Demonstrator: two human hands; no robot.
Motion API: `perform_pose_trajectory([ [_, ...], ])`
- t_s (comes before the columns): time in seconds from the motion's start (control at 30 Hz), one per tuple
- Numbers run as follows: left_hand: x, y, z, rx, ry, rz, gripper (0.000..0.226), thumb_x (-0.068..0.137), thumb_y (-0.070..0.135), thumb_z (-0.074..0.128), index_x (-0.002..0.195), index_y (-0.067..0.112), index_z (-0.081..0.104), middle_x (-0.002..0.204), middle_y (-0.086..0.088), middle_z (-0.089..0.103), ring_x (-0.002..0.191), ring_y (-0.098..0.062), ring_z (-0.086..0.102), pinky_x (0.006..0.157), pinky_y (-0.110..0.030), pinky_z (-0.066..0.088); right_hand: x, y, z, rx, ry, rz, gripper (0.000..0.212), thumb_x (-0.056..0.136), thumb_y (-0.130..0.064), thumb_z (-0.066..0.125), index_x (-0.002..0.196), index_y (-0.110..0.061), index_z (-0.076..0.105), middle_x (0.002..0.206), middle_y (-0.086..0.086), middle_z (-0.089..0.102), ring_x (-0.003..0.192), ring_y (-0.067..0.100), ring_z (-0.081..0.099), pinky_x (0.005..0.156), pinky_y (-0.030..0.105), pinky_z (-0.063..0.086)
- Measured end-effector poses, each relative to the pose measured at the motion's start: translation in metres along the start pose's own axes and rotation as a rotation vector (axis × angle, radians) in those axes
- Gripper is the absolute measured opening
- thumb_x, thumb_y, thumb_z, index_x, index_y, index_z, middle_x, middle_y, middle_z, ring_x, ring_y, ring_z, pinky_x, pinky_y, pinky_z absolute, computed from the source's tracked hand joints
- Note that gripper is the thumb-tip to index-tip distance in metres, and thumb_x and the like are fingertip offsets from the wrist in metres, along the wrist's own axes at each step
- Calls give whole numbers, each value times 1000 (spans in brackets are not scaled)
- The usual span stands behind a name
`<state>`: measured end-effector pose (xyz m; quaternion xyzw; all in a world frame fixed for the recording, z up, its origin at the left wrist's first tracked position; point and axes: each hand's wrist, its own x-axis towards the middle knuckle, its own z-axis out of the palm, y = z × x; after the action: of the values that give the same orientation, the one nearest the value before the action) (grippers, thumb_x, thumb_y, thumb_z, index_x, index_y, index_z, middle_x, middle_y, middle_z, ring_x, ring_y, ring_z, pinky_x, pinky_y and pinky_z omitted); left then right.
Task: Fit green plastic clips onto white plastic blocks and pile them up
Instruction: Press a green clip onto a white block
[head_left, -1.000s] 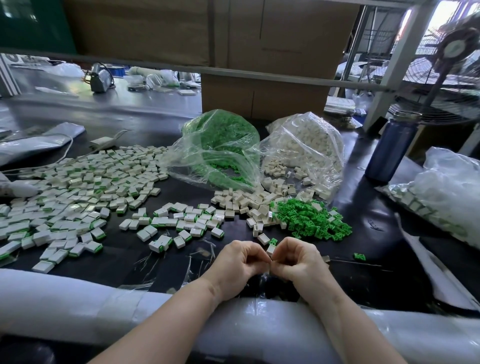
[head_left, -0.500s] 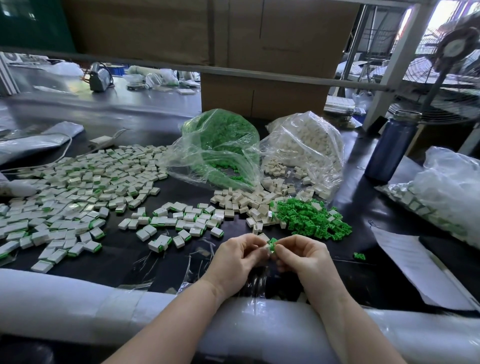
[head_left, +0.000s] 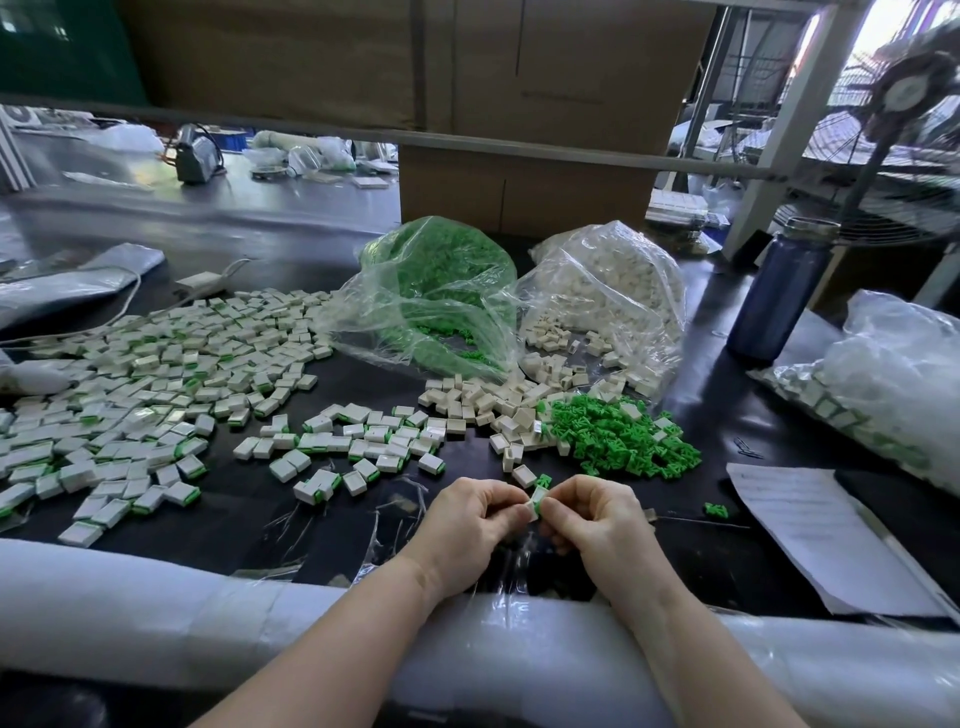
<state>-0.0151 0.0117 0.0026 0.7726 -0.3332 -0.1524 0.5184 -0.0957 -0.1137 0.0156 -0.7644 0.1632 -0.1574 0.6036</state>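
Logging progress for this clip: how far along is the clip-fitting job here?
Done: a large spread of clipped blocks covers the table's left side. In hand: the left hand and right hand pinch one block with a green clip on it, held between them. Left: loose white blocks, a green clip pile, and two bags, green and white, still well filled. Much remains.

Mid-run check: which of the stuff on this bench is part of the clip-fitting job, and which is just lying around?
Job:
left hand and right hand, pinching one white block with a green clip
loose green clips
loose white blocks
finished pieces
bag of clips
bag of blocks

Lying about:
blue bottle
paper sheet
fan
cardboard box
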Motion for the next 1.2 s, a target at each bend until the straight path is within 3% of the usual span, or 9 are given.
perform_pose_trajectory([
  [0.43, 0, 1, 0, 47, -10, 20, 13, 87, 12, 63, 96, 8, 72, 79, 3, 67, 70, 0, 57, 72, -9, 45, -2, -2, -4, 22, -67, 31, 20, 85, 3, 61, 67, -5, 61, 47, -1, 60, 43, 4, 50, 46, 16, 43],
  [0.73, 0, 1, 4, 199, 6, 78, 14, 87, 16, 64, 95, 7, 72, 89, -7, 69, 81, -16, 60, 75, -20, 44, -1, -1, -1, -78, -61, 25, 25, 80, 4, 64, 60, -10, 61, 46, -2, 60, 42, 5, 48, 45, 18, 40],
  [0.93, 1, 2, 4, 13, 34, 36, 12, 87, 18, 64, 92, 12, 73, 78, 2, 70, 70, -2, 59, 72, -19, 50, 1, 2, -2, 112, 2, 2, 15, 80, 3, 67, 66, -3, 63, 47, 1, 61, 43, 5, 55, 44, 16, 44],
  [1.1, 1, 6, 4, -103, 36, -18, 16, 86, 14, 64, 83, 28, 69, 76, -2, 66, 70, -10, 58, 74, -30, 52, 2, 4, -2, 138, 8, -13, 12, 77, 1, 71, 68, -3, 65, 50, 2, 63, 45, 7, 57, 44, 17, 45],
  [1.2, 1, 5, 3, -47, 41, -9, 14, 84, 12, 63, 79, 25, 69, 73, -6, 65, 66, -11, 54, 68, -28, 49, 2, 4, -2, 135, -13, -38, 11, 75, 2, 72, 67, -2, 65, 51, 3, 61, 45, 7, 54, 45, 17, 44],
])
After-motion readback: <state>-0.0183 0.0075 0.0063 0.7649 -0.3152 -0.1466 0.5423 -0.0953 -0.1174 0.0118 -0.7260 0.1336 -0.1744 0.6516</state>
